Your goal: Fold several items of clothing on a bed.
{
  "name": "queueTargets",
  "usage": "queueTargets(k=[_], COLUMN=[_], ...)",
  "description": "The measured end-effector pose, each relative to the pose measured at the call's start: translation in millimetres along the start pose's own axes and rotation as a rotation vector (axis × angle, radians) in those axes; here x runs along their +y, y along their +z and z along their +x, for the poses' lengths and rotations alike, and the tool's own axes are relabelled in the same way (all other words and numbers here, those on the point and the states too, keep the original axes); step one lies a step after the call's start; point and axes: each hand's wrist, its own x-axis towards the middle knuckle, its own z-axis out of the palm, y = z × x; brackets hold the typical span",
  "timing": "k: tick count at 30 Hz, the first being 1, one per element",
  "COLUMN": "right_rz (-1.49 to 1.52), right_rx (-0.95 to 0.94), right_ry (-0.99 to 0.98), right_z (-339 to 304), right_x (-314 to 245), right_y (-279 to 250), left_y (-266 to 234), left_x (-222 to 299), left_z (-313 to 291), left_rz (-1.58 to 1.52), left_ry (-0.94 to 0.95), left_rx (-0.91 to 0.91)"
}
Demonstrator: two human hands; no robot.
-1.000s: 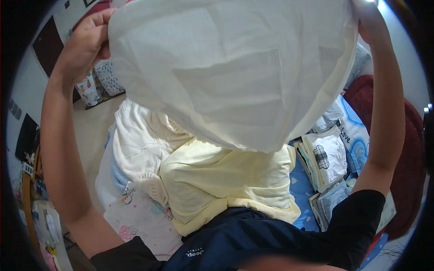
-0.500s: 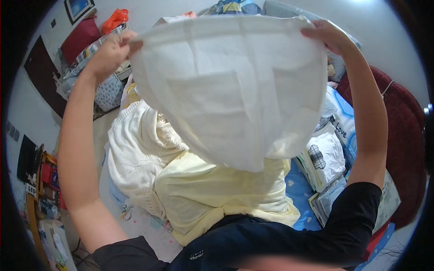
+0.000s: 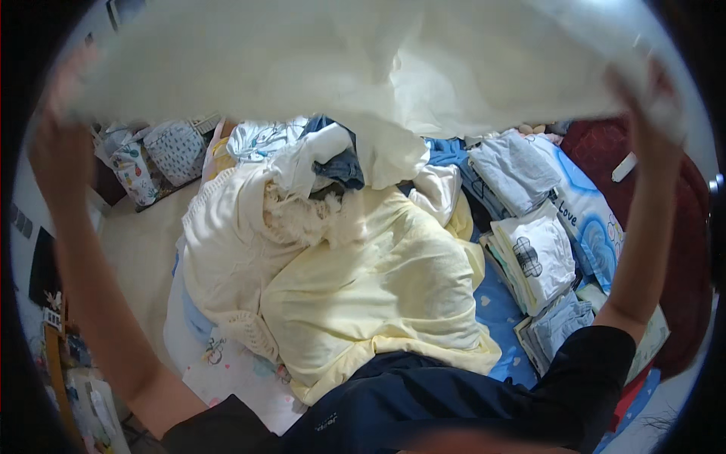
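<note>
Grip: our L hand (image 3: 64, 94) & R hand (image 3: 649, 98) pinch opp. ends of broad off-white cloth (image 3: 249, 68); if one slips, it'd prob. sag onto rumpled pale-yellow fabric (image 3: 378, 280).

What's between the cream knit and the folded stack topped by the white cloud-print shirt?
Left to right, in the head view: pale yellow cloth, then a strip of blue heart-print sheet.
</note>
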Motion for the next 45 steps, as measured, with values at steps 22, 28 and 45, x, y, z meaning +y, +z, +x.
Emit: queueTargets(k=[22, 28, 45], right_rz=[0.434, 0.399, 0.554], right_rx=[-1.110, -1.842, -1.134], right_ry=[0.016, 0.080, 0.249], right_z=[-335.3, -311.2, -381.6], right_x=[-109.9, -128.3, -199.4], right_y=[51.6, 62.7, 142.2], left_y=[-114.3, -68.1, -29.4], left_x=[304.7, 369.5, 387.6], left_z=[-291.4, -265.3, -323.1], left_rz=[-0.954, -1.040, -1.258], left_ry=[-0.217, -0.190, -0.612], left_rx=[-1.435, -1.121, -1.273])
